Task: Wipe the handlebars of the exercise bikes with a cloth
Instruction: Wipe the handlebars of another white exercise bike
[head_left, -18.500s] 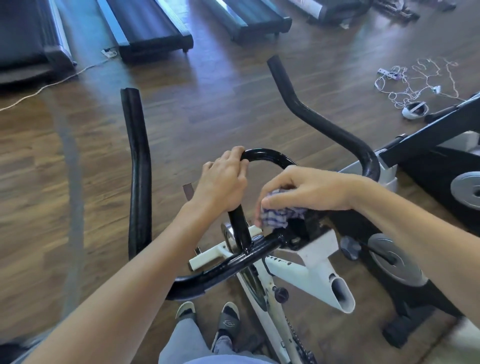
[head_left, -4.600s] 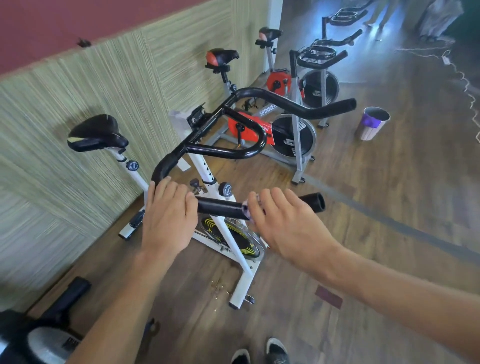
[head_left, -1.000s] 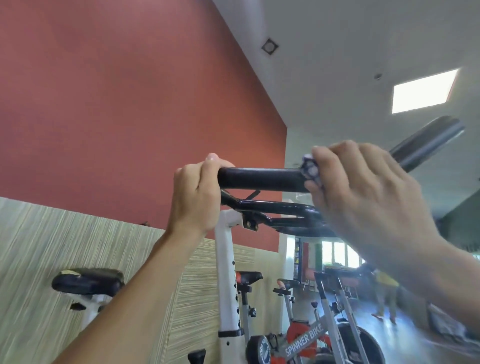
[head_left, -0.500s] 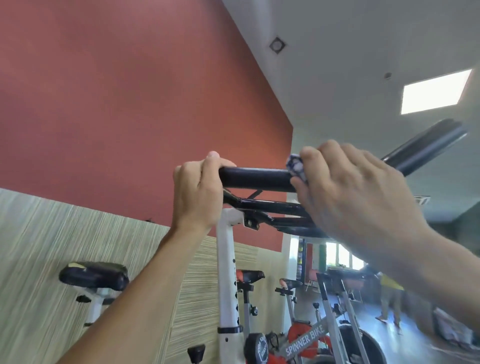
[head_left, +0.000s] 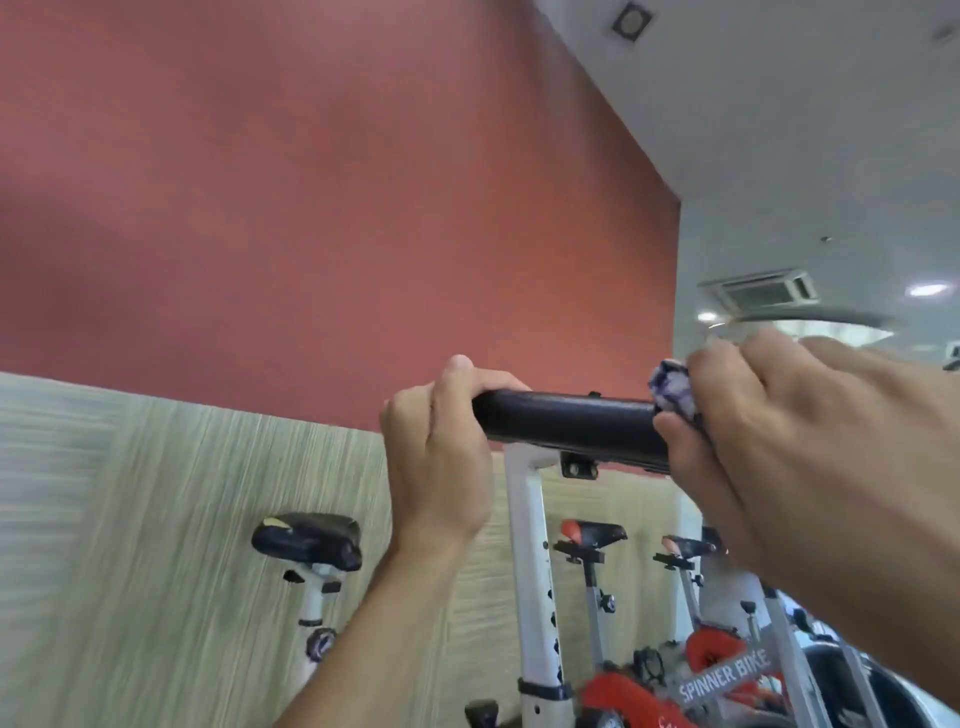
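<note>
While the head camera tilts up from low down, the black handlebar (head_left: 566, 422) runs level across the middle of the picture, and both hands are on it. The left hand (head_left: 441, 457) grips the bar's left end from below, fingers curled over the top and the thumb tip showing above the bar. The right hand (head_left: 779, 447) wraps the bar further right, pressing a blue-and-white checked cloth (head_left: 672, 387) against it; only a bunched corner of the cloth shows above the fingers, touching the bar's top. A white post (head_left: 535, 561) rises to the bar just right of the left wrist, with a small black bracket (head_left: 576, 464) under the bar beside it. Behind stands a red wall (head_left: 311, 208) above a pale striped wall panel (head_left: 130, 545). A black saddle (head_left: 306, 538) sits left of the left forearm, and more saddles and a red bike frame lettered "SPINNER BIKE" (head_left: 724, 675) stand at lower right, blurred.
</note>
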